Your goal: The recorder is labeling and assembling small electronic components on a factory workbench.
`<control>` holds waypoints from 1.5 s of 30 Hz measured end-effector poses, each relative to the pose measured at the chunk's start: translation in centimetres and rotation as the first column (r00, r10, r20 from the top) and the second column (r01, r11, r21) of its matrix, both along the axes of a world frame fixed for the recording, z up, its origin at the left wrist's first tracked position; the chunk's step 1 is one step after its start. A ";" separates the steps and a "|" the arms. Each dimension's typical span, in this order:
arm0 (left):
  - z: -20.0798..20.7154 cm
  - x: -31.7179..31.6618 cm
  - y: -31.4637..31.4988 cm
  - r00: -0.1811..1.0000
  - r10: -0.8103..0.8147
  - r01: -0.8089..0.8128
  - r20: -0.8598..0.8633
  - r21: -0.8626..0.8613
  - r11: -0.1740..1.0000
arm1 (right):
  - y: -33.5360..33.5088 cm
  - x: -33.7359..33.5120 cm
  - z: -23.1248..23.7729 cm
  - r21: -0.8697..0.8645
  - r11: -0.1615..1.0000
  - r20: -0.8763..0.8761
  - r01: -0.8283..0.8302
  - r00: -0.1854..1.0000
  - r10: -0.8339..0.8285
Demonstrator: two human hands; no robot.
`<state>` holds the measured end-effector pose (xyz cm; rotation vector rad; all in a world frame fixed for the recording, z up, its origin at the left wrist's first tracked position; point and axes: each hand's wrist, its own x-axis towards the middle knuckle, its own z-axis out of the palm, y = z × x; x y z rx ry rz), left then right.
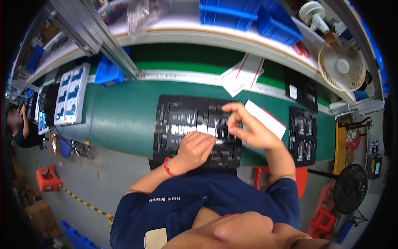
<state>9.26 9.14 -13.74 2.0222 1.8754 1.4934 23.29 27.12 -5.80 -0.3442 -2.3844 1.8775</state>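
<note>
A black compartment tray (163, 112) lies on the green bench in front of me. It holds several flat black packs (182, 117) with pale printing and silvery parts. My left hand (194, 150), with a red cord at its wrist, is over the tray's near middle, fingers bunched together; what they grip, if anything, is hidden. Over the tray's right edge is my right hand (252, 130). Its index finger reaches out to the left, while the thumb and other fingers curl toward each other. A small reddish spot shows at those fingertips, too small to name.
Right of the tray lie a white sheet (265, 119) and another filled black tray (302, 137). Papers (242, 74) lean at the back, below a shelf with blue bins (228, 14) and a fan (342, 66). A white tray (71, 93) stands far left.
</note>
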 end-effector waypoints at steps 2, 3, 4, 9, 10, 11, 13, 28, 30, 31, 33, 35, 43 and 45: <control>0.3 -0.1 0.0 1.000 0.011 -0.011 -0.008 0.000 1.000 | 0.3 -0.8 0.7 -0.068 0.997 0.051 -0.030 0.998 0.034; 0.2 -0.1 -0.1 1.000 0.017 -0.017 0.000 -0.007 1.000 | 0.1 -1.0 1.0 -0.094 0.995 0.056 -0.035 0.998 0.041; -0.2 -0.2 0.3 1.000 0.013 -0.012 0.018 -0.027 1.000 | 0.5 -1.4 0.7 -0.174 0.984 0.094 -0.026 0.995 0.043; -0.5 0.0 0.1 0.998 0.040 -0.039 0.051 -0.022 0.999 | 0.3 -2.2 -0.9 -0.231 0.970 0.209 -0.070 0.971 0.120; -0.4 0.1 0.0 0.998 0.038 -0.037 0.051 -0.021 0.999 | 0.2 -2.3 -1.1 -0.249 0.965 0.231 -0.088 0.962 0.147; -0.4 0.1 -0.1 0.998 0.036 -0.035 0.050 -0.020 0.999 | 0.0 -2.3 -1.8 -0.273 0.958 0.223 -0.088 0.963 0.152; -0.5 0.2 -0.1 0.998 0.035 -0.034 0.054 -0.019 0.999 | -0.3 -2.3 -2.2 -0.259 0.961 0.237 -0.096 0.958 0.160; -1.0 0.1 -0.1 0.998 0.044 -0.043 0.035 -0.016 0.999 | -0.7 -2.6 -2.7 -0.200 0.976 0.294 -0.083 0.945 0.141; -1.0 0.1 0.0 0.998 0.044 -0.044 0.036 -0.016 0.999 | -0.7 -2.7 -2.6 -0.192 0.978 0.297 -0.079 0.945 0.134; -1.0 0.1 0.0 0.998 0.043 -0.043 0.036 -0.010 0.999 | -0.8 -2.7 -2.6 -0.184 0.980 0.295 -0.081 0.946 0.133; -0.9 0.1 0.0 0.998 0.043 -0.043 0.037 -0.005 0.999 | -0.8 -2.7 -2.6 -0.177 0.981 0.293 -0.083 0.947 0.133; -0.9 0.1 0.1 0.998 0.046 -0.046 0.037 -0.002 0.999 | -0.9 -2.8 -2.5 -0.132 0.988 0.305 -0.080 0.945 0.118; -0.9 0.1 0.0 0.999 0.038 -0.038 0.032 -0.005 0.999 | -1.5 -2.3 -1.6 0.196 0.980 0.234 -0.039 0.972 -0.008; -0.9 0.1 -0.1 0.999 0.037 -0.037 0.030 -0.004 0.999 | -1.7 -1.9 -1.2 0.349 0.937 0.135 0.019 0.988 -0.071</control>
